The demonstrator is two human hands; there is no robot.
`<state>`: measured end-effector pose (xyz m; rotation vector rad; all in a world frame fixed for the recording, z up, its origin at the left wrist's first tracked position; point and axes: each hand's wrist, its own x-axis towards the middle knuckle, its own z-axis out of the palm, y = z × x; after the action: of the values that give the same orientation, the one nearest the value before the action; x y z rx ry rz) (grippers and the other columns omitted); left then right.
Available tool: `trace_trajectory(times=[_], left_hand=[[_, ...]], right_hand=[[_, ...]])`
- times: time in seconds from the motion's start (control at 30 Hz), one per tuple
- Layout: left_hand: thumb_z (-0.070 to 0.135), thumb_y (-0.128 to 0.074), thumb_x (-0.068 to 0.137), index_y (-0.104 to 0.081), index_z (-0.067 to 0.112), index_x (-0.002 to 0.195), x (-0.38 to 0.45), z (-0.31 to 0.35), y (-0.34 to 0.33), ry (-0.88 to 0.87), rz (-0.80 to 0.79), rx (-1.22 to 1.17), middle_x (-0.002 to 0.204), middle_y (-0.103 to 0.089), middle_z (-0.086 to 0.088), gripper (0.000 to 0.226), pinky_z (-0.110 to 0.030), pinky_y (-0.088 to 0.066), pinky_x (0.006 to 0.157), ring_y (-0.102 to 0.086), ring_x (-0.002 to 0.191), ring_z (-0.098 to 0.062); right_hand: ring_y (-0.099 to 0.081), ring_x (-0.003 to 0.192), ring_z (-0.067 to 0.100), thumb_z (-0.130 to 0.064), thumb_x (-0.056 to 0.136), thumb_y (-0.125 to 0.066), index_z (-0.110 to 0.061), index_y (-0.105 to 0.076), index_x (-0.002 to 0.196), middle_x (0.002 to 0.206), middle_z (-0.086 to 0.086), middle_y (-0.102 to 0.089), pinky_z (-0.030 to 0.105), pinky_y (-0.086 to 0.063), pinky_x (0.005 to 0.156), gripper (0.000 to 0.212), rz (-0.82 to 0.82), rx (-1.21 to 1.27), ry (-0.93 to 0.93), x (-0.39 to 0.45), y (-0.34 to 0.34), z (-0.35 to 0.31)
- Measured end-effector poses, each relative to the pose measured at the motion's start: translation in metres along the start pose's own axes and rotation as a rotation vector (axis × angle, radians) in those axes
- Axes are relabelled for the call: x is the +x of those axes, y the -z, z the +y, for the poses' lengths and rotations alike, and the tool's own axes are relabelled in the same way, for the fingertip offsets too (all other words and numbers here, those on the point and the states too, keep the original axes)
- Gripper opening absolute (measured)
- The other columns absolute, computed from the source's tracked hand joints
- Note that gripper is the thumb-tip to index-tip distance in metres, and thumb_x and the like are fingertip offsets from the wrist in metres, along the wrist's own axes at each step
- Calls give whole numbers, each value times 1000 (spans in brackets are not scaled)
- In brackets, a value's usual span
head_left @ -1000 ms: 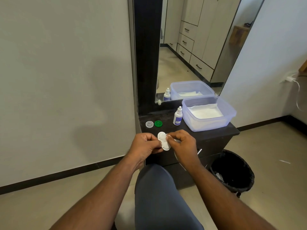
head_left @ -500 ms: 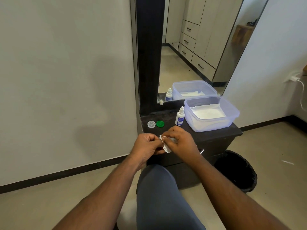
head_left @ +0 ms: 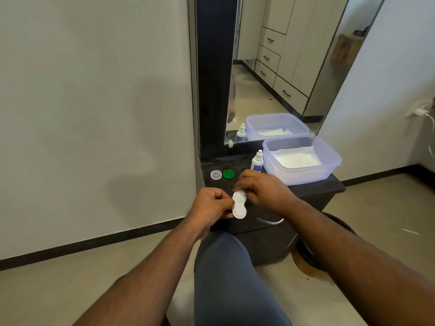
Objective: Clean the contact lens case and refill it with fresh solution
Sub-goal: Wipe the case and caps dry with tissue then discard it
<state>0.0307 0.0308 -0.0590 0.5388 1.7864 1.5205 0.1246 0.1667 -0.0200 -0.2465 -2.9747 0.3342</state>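
The white two-well contact lens case [head_left: 239, 206] is held upright in front of the dresser edge, with no caps on it. My left hand [head_left: 211, 205] pinches it from the left at its middle. My right hand [head_left: 263, 190] has curled fingers and presses a small scrap of white tissue [head_left: 234, 190] onto the case's upper well; most of the scrap is hidden. A clear cap [head_left: 215, 175] and a green cap [head_left: 228, 174] lie side by side on the dark dresser top [head_left: 329, 184]. The small white solution bottle [head_left: 256, 161] stands behind my right hand.
A translucent plastic box [head_left: 329, 165] with white tissues inside stands at the right of the dresser top. A mirror [head_left: 282, 67] rises behind it. A black waste bin [head_left: 308, 255] sits on the floor at the right, partly hidden by my forearm. My knee [head_left: 223, 267] is below.
The case has turned so that both wells face me again, and my right hand's fingers have shifted to its upper well. The view has moved slightly.
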Motion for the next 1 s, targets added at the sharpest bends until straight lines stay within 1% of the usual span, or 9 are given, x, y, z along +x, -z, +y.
trace_trajectory(times=[0.1, 0.27, 0.4, 0.43, 0.53, 0.67, 0.77, 0.9, 1.0], left_hand=[[-3, -67, 80, -67, -2, 73, 0, 1, 0, 1, 1, -10, 78, -71, -15, 6, -24, -56, 58, -72, 69, -20], [-4, -66, 79, -66, -5, 75, -1, 2, -1, 11, 10, -8, 78, -70, -18, 4, -22, -56, 56, -71, 68, -20], [-4, -67, 79, -66, -2, 73, -2, 3, -1, 14, 10, -24, 76, -70, -17, 7, -25, -57, 57, -72, 68, -22], [-3, -67, 79, -66, -4, 76, -2, 3, -2, 15, 12, -16, 78, -71, -18, 4, -25, -57, 58, -72, 69, -22], [-2, -68, 79, -66, -8, 81, -2, 2, -2, 18, 29, 13, 82, -72, -20, 7, -25, -58, 58, -73, 72, -24], [-3, -68, 79, -66, -2, 73, -1, 1, -2, 8, 20, 5, 78, -72, -18, 6, -29, -59, 62, -73, 73, -25], [-4, -66, 79, -65, 0, 69, -1, 0, -4, 5, 33, 0, 74, -71, -15, 10, -28, -59, 61, -72, 68, -21], [-4, -66, 79, -65, -7, 77, -2, 1, -5, 5, 46, 17, 78, -71, -18, 4, -27, -59, 60, -72, 70, -22], [-6, -64, 80, -65, -10, 78, -1, 1, -5, 21, 68, -1, 75, -70, -19, 4, -22, -55, 54, -70, 62, -18]], right_hand=[[-57, 103, 13, -24, 91, -59, -21, -66, 115, 118, -5, -58, 20, -41, 82, 26, -26, 2, 58, -1, -5, -3], [-59, 100, 14, -24, 91, -57, -21, -66, 110, 113, -3, -61, 21, -42, 81, 22, 20, 32, -15, -1, -6, 2], [-58, 96, 12, -28, 92, -54, -22, -66, 108, 112, -6, -59, 27, -49, 82, 21, -63, -10, 56, 3, -4, -7], [-58, 96, 13, -28, 92, -53, -23, -66, 107, 112, -6, -59, 26, -49, 81, 21, -59, -13, 38, 4, -2, -6], [-58, 95, 12, -27, 92, -52, -22, -67, 105, 112, -4, -60, 23, -46, 80, 20, -33, -2, -20, 7, -2, -2], [-54, 90, 9, -29, 93, -51, -23, -66, 105, 112, -5, -58, 25, -48, 79, 20, -64, -41, 28, 9, -4, -5], [-57, 93, 12, -27, 92, -51, -22, -66, 103, 113, -3, -59, 23, -46, 76, 20, -34, -40, -26, 10, -2, 0], [-57, 92, 12, -30, 93, -50, -22, -66, 105, 112, -5, -58, 25, -48, 77, 21, -38, -44, 8, 6, -8, -3], [-58, 92, 13, -28, 94, -50, -20, -67, 105, 111, -3, -60, 25, -48, 79, 22, 43, 0, -90, 4, -11, 2]])
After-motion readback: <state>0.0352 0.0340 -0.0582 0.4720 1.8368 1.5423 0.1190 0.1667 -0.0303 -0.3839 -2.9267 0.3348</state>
